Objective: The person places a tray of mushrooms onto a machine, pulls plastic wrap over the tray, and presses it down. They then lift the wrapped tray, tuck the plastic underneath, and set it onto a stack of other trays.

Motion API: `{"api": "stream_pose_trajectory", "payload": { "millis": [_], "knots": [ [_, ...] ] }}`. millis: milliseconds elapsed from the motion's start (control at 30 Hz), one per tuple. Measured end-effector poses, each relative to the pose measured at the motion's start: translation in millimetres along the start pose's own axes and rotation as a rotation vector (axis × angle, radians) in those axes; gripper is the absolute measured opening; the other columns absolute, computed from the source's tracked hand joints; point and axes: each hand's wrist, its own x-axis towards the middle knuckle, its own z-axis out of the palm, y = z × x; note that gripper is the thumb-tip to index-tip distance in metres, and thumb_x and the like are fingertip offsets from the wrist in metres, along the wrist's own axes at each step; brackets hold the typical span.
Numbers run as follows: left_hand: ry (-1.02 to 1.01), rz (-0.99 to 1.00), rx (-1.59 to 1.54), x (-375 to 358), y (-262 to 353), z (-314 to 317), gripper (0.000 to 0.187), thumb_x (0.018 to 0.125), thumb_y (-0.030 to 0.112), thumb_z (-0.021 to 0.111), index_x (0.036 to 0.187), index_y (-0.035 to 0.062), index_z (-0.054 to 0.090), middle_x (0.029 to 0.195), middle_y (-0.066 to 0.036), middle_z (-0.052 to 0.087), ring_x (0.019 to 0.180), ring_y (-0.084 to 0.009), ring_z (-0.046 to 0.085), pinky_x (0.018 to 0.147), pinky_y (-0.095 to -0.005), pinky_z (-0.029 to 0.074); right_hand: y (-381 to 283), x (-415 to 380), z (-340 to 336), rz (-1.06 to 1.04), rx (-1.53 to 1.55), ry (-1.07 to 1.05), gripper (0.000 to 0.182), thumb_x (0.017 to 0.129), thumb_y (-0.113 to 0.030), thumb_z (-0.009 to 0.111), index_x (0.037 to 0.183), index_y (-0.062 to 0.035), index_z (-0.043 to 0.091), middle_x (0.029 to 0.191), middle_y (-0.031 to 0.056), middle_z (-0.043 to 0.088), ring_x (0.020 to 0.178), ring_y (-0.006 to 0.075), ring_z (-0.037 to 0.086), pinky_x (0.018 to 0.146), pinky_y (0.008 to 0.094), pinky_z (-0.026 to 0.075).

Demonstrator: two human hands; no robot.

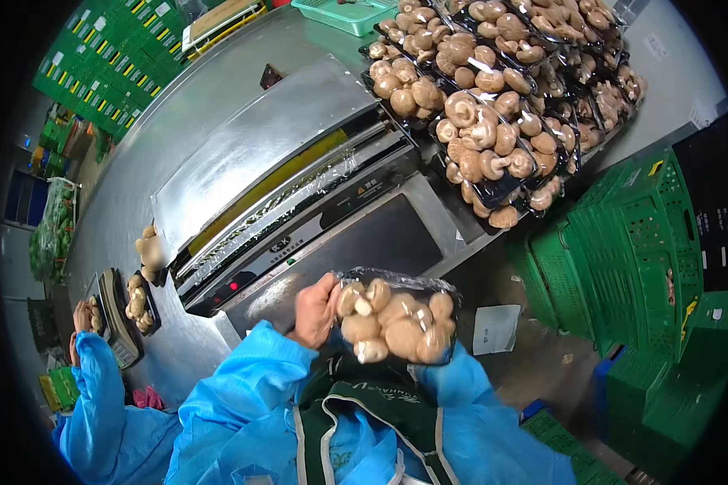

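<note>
My left hand [315,311] is closed on the left edge of a black tray of mushrooms [400,327], brown-capped and covered with clear film. The tray is tilted up in front of my apron, near the wrapping machine's front edge. My right sleeve [465,376] reaches behind the tray's lower right side, where my right hand is hidden. Beyond the tray stands the film wrapping machine [299,234], with a dark flat plate [364,250], a strip of clear film and a small red light. A high pile of wrapped mushroom trays [493,137] lies to the upper right.
On the left, a co-worker's hand [82,317] is by a scale [118,315] and a mushroom tray. More mushroom trays [140,303] lie closer to the machine. Green crates [623,259] are stacked on the right; others [113,61] stand far left. A turquoise basket [344,16] sits at the back.
</note>
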Motion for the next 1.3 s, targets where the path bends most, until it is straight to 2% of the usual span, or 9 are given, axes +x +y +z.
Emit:
{"api": "stream_pose_trajectory", "payload": {
  "millis": [67,267,433,533,667,867,1033,1167,1300],
  "knots": [
    [-0.133,-0.37,-0.778,-27,8,-2,0.013,0.092,0.011,0.051,0.081,0.0062,0.054,0.078,0.006,0.056,0.073,-0.0028,0.049,0.059,-0.0198,0.04,-5,-40,25,0.211,0.183,-0.226,0.016,0.089,-0.015,0.054,0.095,-0.0014,0.059,0.082,0.0098,0.061,0.076,0.0146,0.058,0.069,0.0303,0.047],
    [-0.386,-0.246,-1.298,-68,88,-38,0.045,0.088,0.036,0.049,0.108,-0.0034,0.051,0.116,-0.021,0.048,0.11,-0.0269,0.045,0.092,-0.0367,0.037,-44,-113,100,0.482,0.226,-0.651,0.016,0.088,-0.013,0.054,0.096,-0.0013,0.06,0.092,0.0065,0.06,0.085,0.0129,0.057,0.075,0.0272,0.046],
    [-0.842,-0.238,-1.421,-82,80,-64,0.062,0.091,0.038,0.047,0.138,0.0011,0.033,0.145,-0.019,0.023,0.126,-0.0286,0.039,0.102,-0.0369,0.034,-97,-82,131,0.296,-0.934,-0.679,0.03,0.084,-0.019,0.06,0.106,0.0023,0.058,0.1,0.0092,0.061,0.092,0.0195,0.058,0.082,0.0322,0.046],
    [-1.128,-1.425,-2.222,-82,102,-104,0.039,0.093,0.027,0.044,0.131,0.021,0.05,0.094,-0.007,0.057,0.08,-0.0248,0.059,0.06,-0.0281,0.052,-120,-74,235,-0.071,-0.649,-0.228,0.033,0.088,-0.02,0.059,0.109,0.0038,0.053,0.105,0.0176,0.058,0.097,0.0229,0.057,0.086,0.0328,0.044],
    [-1.06,-0.597,-1.538,-87,101,-126,0.052,0.089,0.028,0.054,0.133,0.0035,0.04,0.099,-0.005,0.057,0.079,-0.0113,0.056,0.062,-0.0255,0.046,-80,-95,296,0.128,-1.372,-1.798,0.069,0.087,-0.024,0.058,0.142,-0.002,0.023,0.147,0.0188,0.022,0.13,0.0314,0.033,0.104,0.0394,0.031],
    [-0.693,-0.333,-1.499,-91,65,-109,0.049,0.089,0.016,0.051,0.134,0.002,0.039,0.124,-0.011,0.047,0.114,-0.0183,0.045,0.096,-0.0331,0.037,-132,-84,209,0.674,-1.154,-0.939,0.062,0.088,-0.018,0.057,0.141,-0.0033,0.028,0.142,0.0104,0.036,0.129,0.0213,0.036,0.107,0.0347,0.029],
    [-0.069,-0.416,-1.623,-61,127,-131,0.071,0.085,0.046,0.055,0.136,0.0021,0.034,0.143,-0.012,0.033,0.134,-0.0265,0.028,0.11,-0.0407,0.025,-57,-86,160,0.332,-0.307,-0.27,0.053,0.092,-0.032,0.05,0.132,0.0011,0.036,0.13,0.0142,0.046,0.122,0.0269,0.044,0.103,0.0399,0.035],
    [-0.653,-0.582,-1.022,-28,90,-111,0.073,0.091,0.059,0.032,0.137,0.0018,0.03,0.135,-0.014,0.04,0.119,-0.0244,0.045,0.099,-0.0365,0.039,-98,-48,155,0.168,-0.24,-0.191,0.044,0.094,-0.038,0.044,0.121,-0.0039,0.046,0.117,0.0103,0.054,0.108,0.0231,0.053,0.095,0.0395,0.043],
    [-0.445,-0.263,-1.227,39,112,-62,0.089,0.086,0.07,0.022,0.141,-0.001,0.024,0.14,-0.018,0.036,0.128,-0.0272,0.038,0.108,-0.0379,0.022,-202,18,201,-0.229,-0.236,-0.183,0.034,0.094,-0.036,0.046,0.111,-0.0075,0.053,0.104,0.0067,0.059,0.093,0.022,0.06,0.086,0.0398,0.049]
  ]
}}
